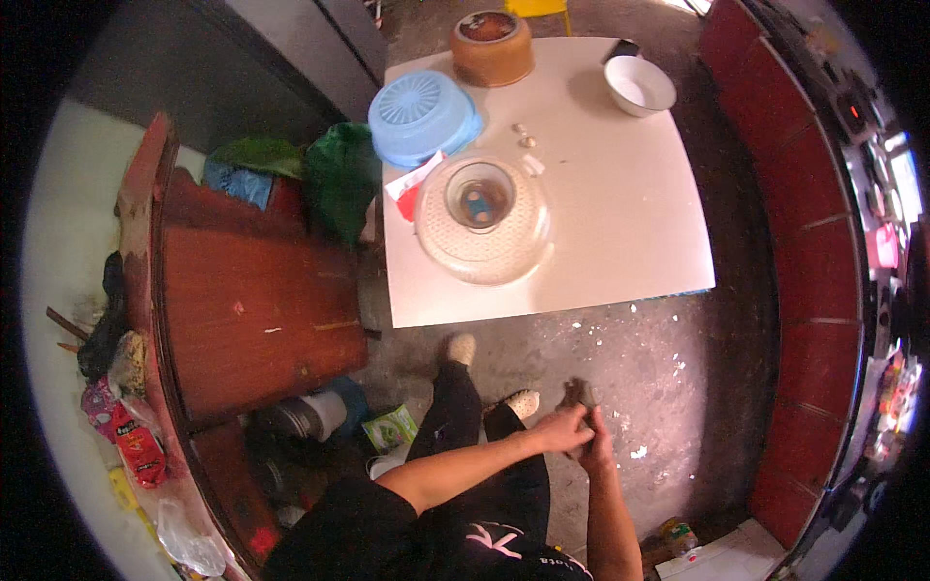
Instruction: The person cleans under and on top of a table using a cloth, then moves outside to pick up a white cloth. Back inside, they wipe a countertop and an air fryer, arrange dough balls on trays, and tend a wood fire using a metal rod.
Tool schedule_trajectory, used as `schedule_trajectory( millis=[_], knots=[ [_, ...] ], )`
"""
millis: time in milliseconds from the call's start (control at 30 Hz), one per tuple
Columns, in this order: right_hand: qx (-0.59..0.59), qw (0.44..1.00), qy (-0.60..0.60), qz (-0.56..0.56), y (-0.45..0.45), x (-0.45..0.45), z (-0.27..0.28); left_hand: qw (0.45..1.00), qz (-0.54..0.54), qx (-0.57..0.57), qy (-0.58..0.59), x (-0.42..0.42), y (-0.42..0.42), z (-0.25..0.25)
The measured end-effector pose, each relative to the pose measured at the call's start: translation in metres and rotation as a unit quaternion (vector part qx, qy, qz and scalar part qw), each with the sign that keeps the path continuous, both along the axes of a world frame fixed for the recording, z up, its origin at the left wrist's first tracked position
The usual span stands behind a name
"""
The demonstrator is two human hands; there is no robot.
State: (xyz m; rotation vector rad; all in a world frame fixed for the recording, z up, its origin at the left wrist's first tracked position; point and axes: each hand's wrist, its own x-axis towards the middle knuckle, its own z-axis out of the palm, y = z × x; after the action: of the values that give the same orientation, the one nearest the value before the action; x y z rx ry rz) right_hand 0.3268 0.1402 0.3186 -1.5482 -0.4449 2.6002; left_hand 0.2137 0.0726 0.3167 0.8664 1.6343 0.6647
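My left hand (567,430) and my right hand (597,444) meet low in front of my body, over the concrete floor. A small dark, blurred thing (579,392) shows just beyond the fingers; whether either hand holds it is unclear. On the white table (625,232) ahead stands a clear, dotted plastic basin or lid (472,254) with a round vessel (479,194) at its middle. Behind it lie a light blue plastic basin (418,112), upside down, and a red and white packet (410,192). Small pale pieces (528,141) lie beside these.
A brown pot (492,54) and a white bowl (639,86) stand at the table's far side. A reddish wooden cabinet (261,312) is on the left, red-fronted units (821,276) on the right. White scraps (639,452) and a plastic bottle (679,536) lie on the floor.
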Motion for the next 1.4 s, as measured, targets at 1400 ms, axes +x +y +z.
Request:
schedule_trajectory(
  millis=[1400],
  knots=[
    [0.167, 0.956, -0.041, 0.236, 0.554, -0.152, -0.179, 0.939, 0.12, 0.013, 0.323, -0.153, 0.568, -0.038]
  ],
)
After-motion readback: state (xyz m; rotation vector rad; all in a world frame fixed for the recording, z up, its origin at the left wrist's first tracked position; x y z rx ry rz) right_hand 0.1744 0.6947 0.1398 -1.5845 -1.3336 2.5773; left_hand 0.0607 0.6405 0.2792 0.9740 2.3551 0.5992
